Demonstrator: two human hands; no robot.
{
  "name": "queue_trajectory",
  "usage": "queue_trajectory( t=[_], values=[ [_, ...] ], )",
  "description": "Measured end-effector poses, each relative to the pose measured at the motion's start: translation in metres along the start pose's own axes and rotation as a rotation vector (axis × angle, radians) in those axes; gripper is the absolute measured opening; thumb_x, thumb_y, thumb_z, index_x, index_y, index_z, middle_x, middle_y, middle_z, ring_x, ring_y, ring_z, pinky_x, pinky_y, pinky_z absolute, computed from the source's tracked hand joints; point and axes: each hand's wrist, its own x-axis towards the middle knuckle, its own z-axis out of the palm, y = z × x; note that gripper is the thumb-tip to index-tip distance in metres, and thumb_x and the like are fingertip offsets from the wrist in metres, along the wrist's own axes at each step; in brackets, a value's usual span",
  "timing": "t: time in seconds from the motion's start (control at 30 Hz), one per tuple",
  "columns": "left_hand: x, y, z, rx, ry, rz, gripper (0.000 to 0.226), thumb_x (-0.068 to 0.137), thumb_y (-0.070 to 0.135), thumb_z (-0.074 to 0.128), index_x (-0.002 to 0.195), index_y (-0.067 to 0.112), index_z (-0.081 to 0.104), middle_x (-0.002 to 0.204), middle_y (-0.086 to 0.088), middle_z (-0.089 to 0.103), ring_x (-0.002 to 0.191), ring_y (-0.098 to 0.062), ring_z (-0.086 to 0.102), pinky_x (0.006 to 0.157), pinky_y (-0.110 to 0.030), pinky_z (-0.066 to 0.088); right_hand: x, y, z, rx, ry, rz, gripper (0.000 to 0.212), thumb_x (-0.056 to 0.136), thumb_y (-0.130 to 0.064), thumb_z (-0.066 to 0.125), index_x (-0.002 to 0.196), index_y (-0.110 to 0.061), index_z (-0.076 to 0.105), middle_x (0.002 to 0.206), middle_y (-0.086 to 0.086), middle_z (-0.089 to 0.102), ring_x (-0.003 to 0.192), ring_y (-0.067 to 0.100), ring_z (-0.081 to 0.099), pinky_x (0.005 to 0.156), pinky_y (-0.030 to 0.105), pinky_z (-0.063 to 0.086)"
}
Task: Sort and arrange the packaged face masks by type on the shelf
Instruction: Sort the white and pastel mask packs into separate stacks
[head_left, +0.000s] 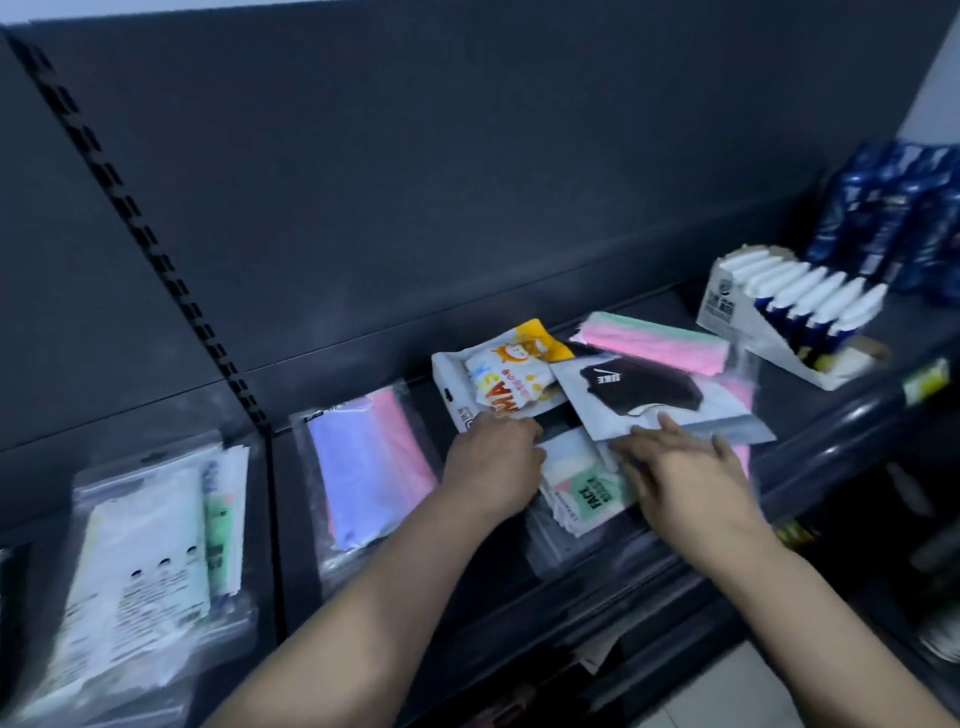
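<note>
- 2 bare hands work over a dark shelf (810, 426) where packaged face masks lie in groups.
- At the far left, a clear bag of white and pale green masks (150, 551) lies flat, with its lower edge at the shelf's front lip.
- Just right of the shelf divider, a clear bag of lilac and pink masks (371, 462) lies flat and apart from the central heap, with bare shelf around it.
- In the centre is a loose, overlapping heap: a white and yellow cartoon-print pack (506, 376) at the back left, a black mask pack (652, 400) lying tilted across it, and a "FACE" labelled pack (587, 493) underneath at the front.
- The left hand (496, 462) is curled, fingers closed on the near edge of the cartoon-print pack.
- The right hand (685, 467) lies flat and spread, fingertips on the near edge of the black mask pack, grasping nothing.
- Behind the heap, a pink and green pack (654, 338) lies near the back panel.
- At the right, an open white display carton (727, 306) holds a row of upright blue and white packets.
- Blue bottles (883, 218) stand in the far right corner, blurred.
</note>
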Motion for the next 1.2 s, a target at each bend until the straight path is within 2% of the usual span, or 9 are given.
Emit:
queue_trajectory(
  t=[0.3, 0.53, 0.6, 0.67, 0.9, 0.97, 1.07, 1.13, 1.2],
  values=[
    [0.030, 0.022, 0.000, 0.245, -0.118, -0.142, 0.060, 0.080, 0.062, 0.060, 0.116, 0.014, 0.056, 0.122, -0.008, 0.056, 0.116, -0.029, 0.042, 0.086, -0.037, 0.038, 0.018, 0.022, 0.000, 0.036, -0.058, 0.000, 0.040, 0.096, -0.039, 0.042, 0.135, -0.043, 0.040, 0.149, -0.016, 0.033, 0.142, 0.010, 0.020, 0.113, 0.045, 0.014],
    [0.037, 0.025, -0.008, 0.006, -0.201, -0.240, 0.045, 0.077, 0.053, 0.069, 0.105, 0.019, 0.061, 0.109, 0.000, 0.059, 0.108, -0.022, 0.051, 0.088, -0.035, 0.044, 0.032, 0.033, 0.004, -0.033, 0.023, -0.105, 0.039, 0.092, -0.039, 0.049, 0.130, -0.036, 0.050, 0.138, -0.010, 0.050, 0.130, 0.019, 0.043, 0.098, 0.043, 0.033],
    [0.038, 0.019, -0.020, -0.136, -0.199, -0.272, 0.035, 0.077, 0.049, 0.072, 0.094, 0.021, 0.061, 0.096, 0.001, 0.061, 0.091, -0.018, 0.057, 0.074, -0.031, 0.047, 0.040, 0.040, 0.002, -0.016, 0.087, -0.127, 0.035, 0.086, -0.039, 0.059, 0.120, -0.032, 0.060, 0.124, -0.008, 0.062, 0.113, 0.022, 0.056, 0.085, 0.042, 0.042],
    [0.036, 0.006, -0.039, -0.213, -0.129, -0.308, 0.029, 0.076, 0.043, 0.076, 0.076, 0.021, 0.057, 0.078, 0.002, 0.058, 0.074, -0.016, 0.055, 0.061, -0.028, 0.042, 0.048, 0.046, -0.001, -0.018, 0.123, -0.139, 0.030, 0.081, -0.036, 0.065, 0.111, -0.030, 0.065, 0.112, -0.007, 0.067, 0.101, 0.024, 0.061, 0.078, 0.041, 0.045],
    [0.025, -0.031, -0.082, -0.646, 0.478, -0.478, 0.021, 0.077, 0.031, 0.075, 0.076, 0.015, 0.061, 0.075, -0.009, 0.071, 0.062, -0.025, 0.062, 0.068, -0.042, 0.054, 0.071, 0.054, -0.006, 0.067, 0.118, -0.189, 0.018, 0.087, -0.037, 0.055, 0.098, -0.031, 0.068, 0.100, -0.008, 0.069, 0.097, 0.021, 0.059, 0.074, 0.034, 0.045],
    [0.031, -0.021, -0.064, -0.796, 0.507, -0.498, 0.024, 0.081, 0.026, 0.075, 0.077, 0.011, 0.057, 0.075, -0.013, 0.070, 0.060, -0.024, 0.059, 0.063, -0.041, 0.051, 0.094, 0.060, -0.007, 0.047, 0.162, -0.174, 0.028, 0.087, -0.037, 0.056, 0.111, -0.027, 0.064, 0.116, 0.001, 0.066, 0.109, 0.027, 0.055, 0.084, 0.039, 0.044],
    [0.038, -0.004, -0.028, -0.845, 0.497, -0.524, 0.027, 0.084, 0.024, 0.073, 0.072, 0.016, 0.050, 0.071, -0.011, 0.067, 0.059, -0.022, 0.056, 0.063, -0.038, 0.048, 0.126, 0.073, -0.007, -0.143, -0.099, 0.017, 0.055, 0.090, -0.054, 0.043, 0.136, -0.023, 0.041, 0.147, 0.013, 0.036, 0.137, 0.036, 0.026, 0.108, 0.053, 0.024],
    [0.041, 0.003, -0.012, -0.845, 0.512, -0.541, 0.027, 0.084, 0.028, 0.072, 0.073, 0.018, 0.049, 0.073, -0.009, 0.068, 0.058, -0.022, 0.056, 0.062, -0.037, 0.047, 0.129, 0.076, -0.010, -0.192, -0.174, 0.038, 0.057, 0.089, -0.060, 0.036, 0.131, -0.022, 0.045, 0.138, 0.013, 0.044, 0.131, 0.036, 0.033, 0.106, 0.053, 0.028],
    [0.043, 0.004, -0.006, -0.843, 0.547, -0.562, 0.027, 0.086, 0.028, 0.070, 0.075, 0.018, 0.048, 0.074, -0.007, 0.068, 0.055, -0.021, 0.056, 0.061, -0.034, 0.046, 0.121, 0.072, -0.018, -0.221, -0.079, -0.076, 0.047, 0.090, -0.058, 0.035, 0.113, -0.025, 0.060, 0.114, 0.005, 0.061, 0.110, 0.028, 0.052, 0.095, 0.044, 0.037]
  ],
)
